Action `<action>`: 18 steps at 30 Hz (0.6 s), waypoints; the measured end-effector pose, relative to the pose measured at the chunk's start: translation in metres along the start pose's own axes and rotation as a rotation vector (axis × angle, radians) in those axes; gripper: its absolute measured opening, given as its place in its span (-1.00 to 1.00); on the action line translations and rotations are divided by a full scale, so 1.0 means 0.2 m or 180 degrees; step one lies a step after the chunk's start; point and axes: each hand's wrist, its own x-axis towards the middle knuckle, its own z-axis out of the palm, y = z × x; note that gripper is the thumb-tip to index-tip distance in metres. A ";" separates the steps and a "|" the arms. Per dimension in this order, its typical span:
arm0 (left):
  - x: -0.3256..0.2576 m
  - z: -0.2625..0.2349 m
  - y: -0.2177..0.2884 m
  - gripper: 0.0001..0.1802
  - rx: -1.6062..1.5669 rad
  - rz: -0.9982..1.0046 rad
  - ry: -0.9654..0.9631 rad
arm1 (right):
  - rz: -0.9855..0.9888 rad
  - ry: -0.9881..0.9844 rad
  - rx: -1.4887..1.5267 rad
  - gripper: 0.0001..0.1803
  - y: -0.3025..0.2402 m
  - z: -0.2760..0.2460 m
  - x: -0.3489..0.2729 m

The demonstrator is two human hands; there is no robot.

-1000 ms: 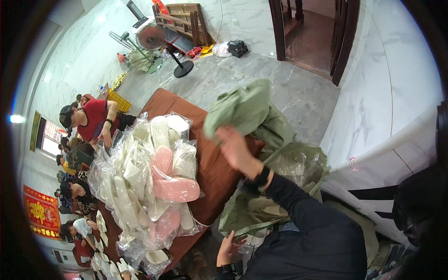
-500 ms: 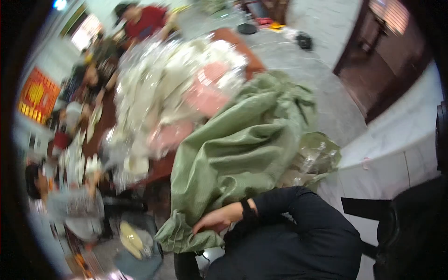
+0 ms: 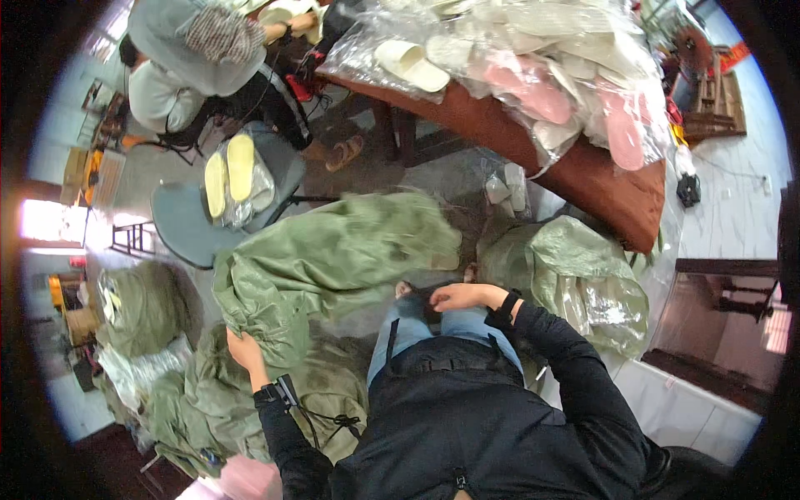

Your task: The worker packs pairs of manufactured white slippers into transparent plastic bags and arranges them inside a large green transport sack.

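A brown table (image 3: 583, 179) carries a heap of clear-bagged slippers (image 3: 533, 58), white and pink. A grey chair (image 3: 187, 225) holds a bagged yellow pair (image 3: 232, 175), beside a seated person in a grey hat (image 3: 196, 42). Another green sack (image 3: 575, 279) lies under the table's edge.

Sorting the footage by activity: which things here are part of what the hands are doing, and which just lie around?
In hand:
left hand gripping the large green woven sack
right hand at the lap

Lying about:
yellow insoles in clear plastic on the grey chair
bagged pink and white slippers on the brown table
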 end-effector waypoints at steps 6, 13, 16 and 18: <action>-0.10 0.17 -0.26 -0.56 0.0463 0.0251 -0.0640 | 0.0505 0.0284 -0.0206 -0.57 0.28 -0.05 0.09; -0.45 0.38 -0.02 -0.50 0.0628 0.0350 -0.2315 | 0.0804 0.0600 -0.0686 -0.58 0.60 -0.18 0.21; -0.64 0.47 0.06 -0.52 0.0738 0.0538 -0.2352 | 0.0994 0.0623 -0.0781 -0.61 0.73 -0.24 0.25; -0.73 0.55 0.10 -0.51 0.0813 0.0736 -0.2634 | 0.1053 0.0603 -0.1031 -0.63 0.87 -0.28 0.27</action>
